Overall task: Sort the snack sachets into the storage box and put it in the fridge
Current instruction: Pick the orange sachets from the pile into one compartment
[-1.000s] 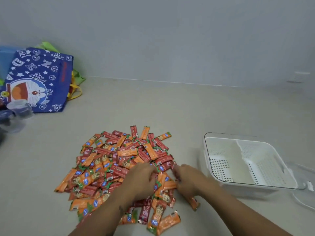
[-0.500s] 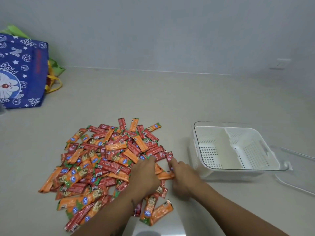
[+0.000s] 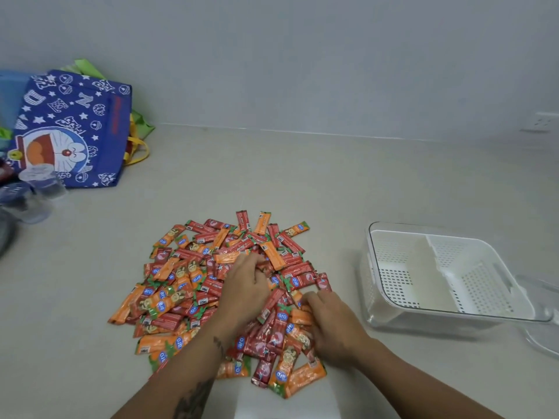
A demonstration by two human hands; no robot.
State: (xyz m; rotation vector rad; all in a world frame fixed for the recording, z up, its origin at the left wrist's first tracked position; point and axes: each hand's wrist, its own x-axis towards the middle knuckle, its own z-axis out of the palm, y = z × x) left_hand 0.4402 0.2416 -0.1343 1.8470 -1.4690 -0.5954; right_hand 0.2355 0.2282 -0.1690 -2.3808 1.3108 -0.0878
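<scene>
Sachets (image 3: 193, 285) lie heaped on the table, both hands' fingers curled into them, so gathering one colour before carrying it to the empty storage box (image 3: 447, 309) seems wisest.

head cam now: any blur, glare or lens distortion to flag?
Head view: light is soft and even, shadows faint. The sachet pile is sharp enough to read logos, and the storage box is crisp. Both the left hand and the right hand look slightly soft. The clear items at the left edge are smeared. Wide-angle bending shows in the counter-wall seam. No harsh glare.
</scene>
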